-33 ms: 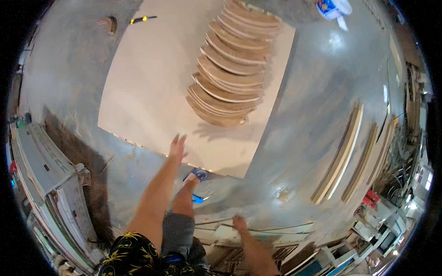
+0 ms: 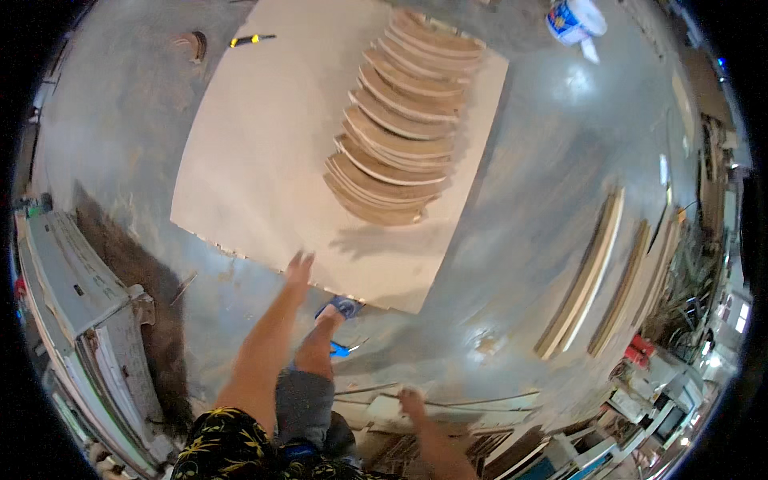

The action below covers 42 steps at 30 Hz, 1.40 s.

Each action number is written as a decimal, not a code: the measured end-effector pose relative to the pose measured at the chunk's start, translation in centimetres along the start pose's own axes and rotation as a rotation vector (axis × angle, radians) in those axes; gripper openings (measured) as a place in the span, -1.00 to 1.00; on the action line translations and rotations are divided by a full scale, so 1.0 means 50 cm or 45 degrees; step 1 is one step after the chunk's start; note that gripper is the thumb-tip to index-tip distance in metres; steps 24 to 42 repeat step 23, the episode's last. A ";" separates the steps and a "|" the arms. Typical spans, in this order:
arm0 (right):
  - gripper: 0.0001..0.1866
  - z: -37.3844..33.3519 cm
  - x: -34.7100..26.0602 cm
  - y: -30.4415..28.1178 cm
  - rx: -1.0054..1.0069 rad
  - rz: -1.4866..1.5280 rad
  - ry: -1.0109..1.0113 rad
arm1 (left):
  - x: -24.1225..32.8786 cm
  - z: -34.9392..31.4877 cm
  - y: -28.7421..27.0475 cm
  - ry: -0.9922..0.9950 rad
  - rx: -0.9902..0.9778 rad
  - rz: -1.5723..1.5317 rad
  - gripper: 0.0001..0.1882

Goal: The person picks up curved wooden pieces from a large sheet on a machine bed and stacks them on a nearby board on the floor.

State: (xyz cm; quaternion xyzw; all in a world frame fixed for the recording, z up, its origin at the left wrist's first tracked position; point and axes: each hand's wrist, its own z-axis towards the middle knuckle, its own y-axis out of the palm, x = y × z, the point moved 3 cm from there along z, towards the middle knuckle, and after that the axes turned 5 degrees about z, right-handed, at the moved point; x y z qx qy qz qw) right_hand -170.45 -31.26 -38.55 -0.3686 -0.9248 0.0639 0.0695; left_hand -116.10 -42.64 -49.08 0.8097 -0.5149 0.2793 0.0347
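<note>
My left hand (image 2: pixel 298 270) is held out over the near edge of a large pale board (image 2: pixel 256 144), its fingers stretched and nothing in them. Farther off on that board lies a long row of curved brown wooden pieces (image 2: pixel 400 120), overlapping one another. The shadow of a hand falls on the board just below the row's near end. My right hand (image 2: pixel 412 402) hangs low on the right, apart from the board and the pieces; its fingers are too blurred to read.
A yellow-and-black cutter (image 2: pixel 252 40) lies on the board's far left. A blue-handled tool (image 2: pixel 342 350) is on the floor beside my foot. Long wooden strips (image 2: pixel 584 272) lie to the right, a white bucket (image 2: pixel 576 20) stands at the far right, and stacked panels (image 2: pixel 88 296) line the left.
My left hand has drawn back slightly toward me and left, its fingers closer together. The view has shifted a little; the wooden pieces stay as they were.
</note>
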 end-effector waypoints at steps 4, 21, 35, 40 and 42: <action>-0.49 -0.134 0.189 -0.019 -0.192 0.409 0.119 | -0.320 -0.172 -0.210 -0.074 -0.077 1.072 -0.32; -0.43 -0.414 -0.300 0.101 0.470 0.559 -0.795 | -0.335 -0.631 -0.730 0.185 -0.087 1.344 -0.79; -0.42 -0.393 -0.376 0.143 0.295 0.168 -0.940 | -0.294 -0.694 -0.785 -0.237 0.322 -0.065 -0.74; -0.42 -0.393 -0.376 0.143 0.295 0.168 -0.940 | -0.294 -0.694 -0.785 -0.237 0.322 -0.065 -0.74; -0.42 -0.393 -0.376 0.143 0.295 0.168 -0.940 | -0.294 -0.694 -0.785 -0.237 0.322 -0.065 -0.74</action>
